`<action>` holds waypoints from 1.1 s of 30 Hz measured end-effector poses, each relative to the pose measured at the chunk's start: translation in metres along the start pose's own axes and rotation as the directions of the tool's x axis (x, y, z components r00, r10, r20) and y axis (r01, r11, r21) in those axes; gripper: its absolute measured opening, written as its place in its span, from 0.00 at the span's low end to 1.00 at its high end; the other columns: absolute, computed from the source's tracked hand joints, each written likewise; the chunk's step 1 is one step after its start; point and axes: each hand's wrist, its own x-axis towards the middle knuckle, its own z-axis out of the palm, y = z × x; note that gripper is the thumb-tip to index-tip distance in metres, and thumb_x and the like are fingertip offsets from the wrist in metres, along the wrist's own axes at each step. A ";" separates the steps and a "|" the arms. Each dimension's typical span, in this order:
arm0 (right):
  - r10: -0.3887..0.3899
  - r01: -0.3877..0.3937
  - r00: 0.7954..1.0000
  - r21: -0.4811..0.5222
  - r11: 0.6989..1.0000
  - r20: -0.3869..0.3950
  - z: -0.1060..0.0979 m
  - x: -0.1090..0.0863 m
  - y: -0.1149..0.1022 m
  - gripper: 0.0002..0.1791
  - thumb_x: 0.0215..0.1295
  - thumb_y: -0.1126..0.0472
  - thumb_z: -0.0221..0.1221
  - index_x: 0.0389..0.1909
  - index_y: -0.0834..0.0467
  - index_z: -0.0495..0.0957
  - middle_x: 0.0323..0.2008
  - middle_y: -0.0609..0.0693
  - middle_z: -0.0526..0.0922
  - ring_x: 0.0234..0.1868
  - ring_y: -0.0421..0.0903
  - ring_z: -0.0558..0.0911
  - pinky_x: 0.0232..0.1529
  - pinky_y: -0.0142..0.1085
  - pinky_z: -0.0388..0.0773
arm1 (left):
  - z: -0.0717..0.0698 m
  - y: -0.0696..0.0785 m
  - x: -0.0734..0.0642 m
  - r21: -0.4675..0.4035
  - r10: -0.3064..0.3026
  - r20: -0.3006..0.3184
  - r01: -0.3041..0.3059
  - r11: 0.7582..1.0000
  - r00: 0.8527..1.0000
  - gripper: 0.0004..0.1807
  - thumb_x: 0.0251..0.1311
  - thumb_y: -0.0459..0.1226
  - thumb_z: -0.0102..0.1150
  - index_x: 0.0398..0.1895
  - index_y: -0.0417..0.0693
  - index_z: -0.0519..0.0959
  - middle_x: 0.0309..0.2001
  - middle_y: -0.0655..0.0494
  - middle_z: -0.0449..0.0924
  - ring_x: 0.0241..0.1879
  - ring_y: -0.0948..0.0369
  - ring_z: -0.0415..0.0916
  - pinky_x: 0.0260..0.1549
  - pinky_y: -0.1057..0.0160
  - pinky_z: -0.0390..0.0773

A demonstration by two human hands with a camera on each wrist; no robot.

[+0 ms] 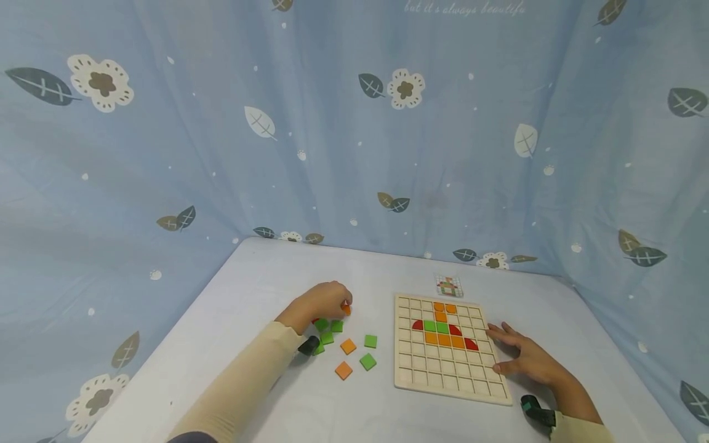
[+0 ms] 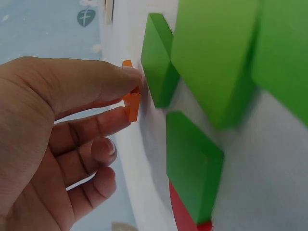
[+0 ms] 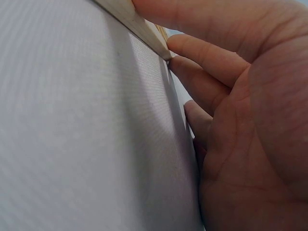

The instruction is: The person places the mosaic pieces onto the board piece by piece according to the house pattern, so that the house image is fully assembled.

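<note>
Thumb and finger of my left hand (image 1: 321,303) pinch an orange tile (image 2: 134,107) just beyond several green tiles (image 2: 195,163). The tile's full shape is partly hidden by the thumb. My right hand (image 1: 528,357) lies along the right edge of a wooden grid board (image 1: 426,372), its fingers loosely extended and the fingertips touching the rim. Orange, green and red pieces form a pattern on the board, including green squares (image 1: 436,327), an orange row (image 1: 444,339) and a red rounded piece (image 1: 471,344).
Between the left hand and the board lie loose orange tiles (image 1: 344,370) and green tiles (image 1: 368,362). A red piece (image 2: 179,211) is partly under a green one. Behind the board is a small pattern card (image 1: 448,286). A blue curtain (image 1: 332,154) surrounds the white table (image 1: 288,264).
</note>
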 end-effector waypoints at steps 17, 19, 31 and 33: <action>-0.017 0.017 1.000 -0.007 1.000 -0.011 0.000 0.000 -0.001 0.50 0.41 0.50 0.75 0.67 0.63 0.68 0.71 0.69 0.52 0.70 0.75 0.45 0.56 0.75 0.44 | 0.007 0.034 0.031 0.070 0.085 0.027 -0.087 0.994 0.996 0.10 0.57 0.38 0.65 0.42 0.52 0.85 0.32 0.65 0.77 0.33 0.64 0.71 0.39 0.65 0.74; -0.010 0.010 1.000 -0.007 1.000 -0.010 0.000 0.000 -0.002 0.51 0.40 0.49 0.75 0.67 0.63 0.68 0.71 0.69 0.52 0.70 0.74 0.45 0.56 0.75 0.43 | 0.008 0.038 0.034 0.075 0.101 0.029 -0.103 0.992 0.994 0.10 0.56 0.38 0.65 0.42 0.52 0.85 0.32 0.66 0.77 0.32 0.64 0.70 0.37 0.65 0.73; 0.019 -0.019 1.000 -0.015 1.000 -0.006 0.002 0.002 0.003 0.51 0.40 0.48 0.76 0.68 0.61 0.68 0.72 0.69 0.50 0.70 0.73 0.44 0.58 0.74 0.44 | 0.006 0.067 0.041 0.086 0.148 0.030 -0.150 0.985 0.988 0.12 0.56 0.36 0.65 0.45 0.52 0.85 0.35 0.64 0.78 0.33 0.65 0.70 0.38 0.67 0.72; 0.015 -0.015 1.000 -0.011 1.000 -0.010 0.001 0.002 0.004 0.51 0.40 0.48 0.76 0.68 0.61 0.68 0.72 0.69 0.50 0.70 0.73 0.45 0.57 0.74 0.44 | 0.007 0.070 0.043 0.079 0.148 0.031 -0.150 0.986 0.989 0.13 0.56 0.36 0.66 0.45 0.52 0.85 0.34 0.64 0.77 0.33 0.64 0.70 0.38 0.67 0.72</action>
